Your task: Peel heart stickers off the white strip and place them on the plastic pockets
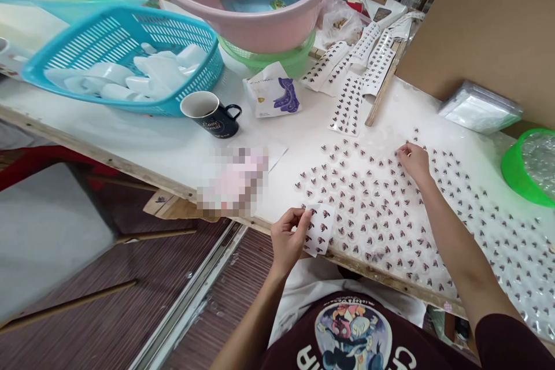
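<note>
My left hand point(292, 237) pinches the edge of a small white sheet of stickers point(321, 228) printed with rows of dark little figures, at the table's front edge. Farther out, my right hand point(414, 161) is closed, thumb and finger pressed together low over the table; whatever sits between the fingertips is too small to make out. Around and below it spread many clear round pieces point(362, 205), each with the same dark figure at its middle, and the field runs on to the right under my forearm.
Longer sticker strips point(347, 101) lie at the back by a wooden strip point(384, 87). A dark mug point(217, 118), a white packet point(273, 92), a blue basket point(173, 98) of white pieces and a pink basin point(260, 29) stand left. At right are a green tub point(515, 170) and clear packages point(481, 107).
</note>
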A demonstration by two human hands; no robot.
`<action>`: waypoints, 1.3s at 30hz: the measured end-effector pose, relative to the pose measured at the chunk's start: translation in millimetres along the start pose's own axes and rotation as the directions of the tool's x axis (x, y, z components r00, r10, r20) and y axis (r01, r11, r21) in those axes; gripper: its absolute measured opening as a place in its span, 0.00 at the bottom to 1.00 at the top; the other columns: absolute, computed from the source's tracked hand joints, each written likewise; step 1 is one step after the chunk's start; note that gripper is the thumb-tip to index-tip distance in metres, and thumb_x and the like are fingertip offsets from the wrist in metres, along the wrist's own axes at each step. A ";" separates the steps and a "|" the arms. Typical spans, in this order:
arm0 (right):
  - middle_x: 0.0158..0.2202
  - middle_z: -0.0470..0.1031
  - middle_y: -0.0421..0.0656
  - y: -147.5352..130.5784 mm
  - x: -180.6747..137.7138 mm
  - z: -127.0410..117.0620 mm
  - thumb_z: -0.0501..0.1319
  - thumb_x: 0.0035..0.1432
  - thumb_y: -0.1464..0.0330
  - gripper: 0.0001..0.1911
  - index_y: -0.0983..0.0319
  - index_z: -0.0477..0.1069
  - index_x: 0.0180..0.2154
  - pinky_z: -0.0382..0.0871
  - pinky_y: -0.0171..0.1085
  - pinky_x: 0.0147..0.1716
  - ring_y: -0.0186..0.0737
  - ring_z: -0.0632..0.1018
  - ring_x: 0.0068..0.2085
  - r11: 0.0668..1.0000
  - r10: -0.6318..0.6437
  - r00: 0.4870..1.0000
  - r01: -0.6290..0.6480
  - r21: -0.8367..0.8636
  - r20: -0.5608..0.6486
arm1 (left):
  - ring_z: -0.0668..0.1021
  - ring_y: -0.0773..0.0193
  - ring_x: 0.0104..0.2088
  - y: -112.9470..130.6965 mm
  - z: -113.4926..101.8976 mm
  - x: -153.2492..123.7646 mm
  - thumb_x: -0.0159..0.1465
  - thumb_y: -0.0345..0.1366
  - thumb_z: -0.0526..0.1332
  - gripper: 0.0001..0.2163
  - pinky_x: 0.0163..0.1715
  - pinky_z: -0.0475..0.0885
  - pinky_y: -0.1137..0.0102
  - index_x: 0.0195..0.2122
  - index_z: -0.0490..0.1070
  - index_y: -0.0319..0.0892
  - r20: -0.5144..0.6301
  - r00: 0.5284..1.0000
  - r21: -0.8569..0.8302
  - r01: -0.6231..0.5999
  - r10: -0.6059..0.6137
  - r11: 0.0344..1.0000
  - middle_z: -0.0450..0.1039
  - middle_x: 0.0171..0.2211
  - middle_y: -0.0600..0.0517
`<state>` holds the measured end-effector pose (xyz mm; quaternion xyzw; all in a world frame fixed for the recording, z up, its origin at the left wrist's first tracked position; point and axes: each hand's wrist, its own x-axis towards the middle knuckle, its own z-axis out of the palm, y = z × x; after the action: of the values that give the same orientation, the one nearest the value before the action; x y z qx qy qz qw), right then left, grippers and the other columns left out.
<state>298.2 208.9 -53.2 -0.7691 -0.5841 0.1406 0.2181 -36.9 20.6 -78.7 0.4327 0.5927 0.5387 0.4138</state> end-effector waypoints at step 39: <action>0.34 0.75 0.37 -142.4 -174.7 45.9 0.66 0.56 0.65 0.20 0.55 0.64 0.48 0.69 0.44 0.45 0.40 0.76 0.37 0.637 -0.473 0.804 0.030 0.770 0.360 | 0.67 0.69 0.22 6.8 -1.1 1.4 0.65 0.46 0.63 0.16 0.23 0.64 0.74 0.25 0.71 0.40 0.054 0.998 0.062 -0.035 0.032 0.997 0.68 0.21 0.55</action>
<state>108.8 80.8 -28.4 -0.4509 -0.6194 0.5361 0.3544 -37.9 22.0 -71.9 0.4693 0.5910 0.5150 0.4065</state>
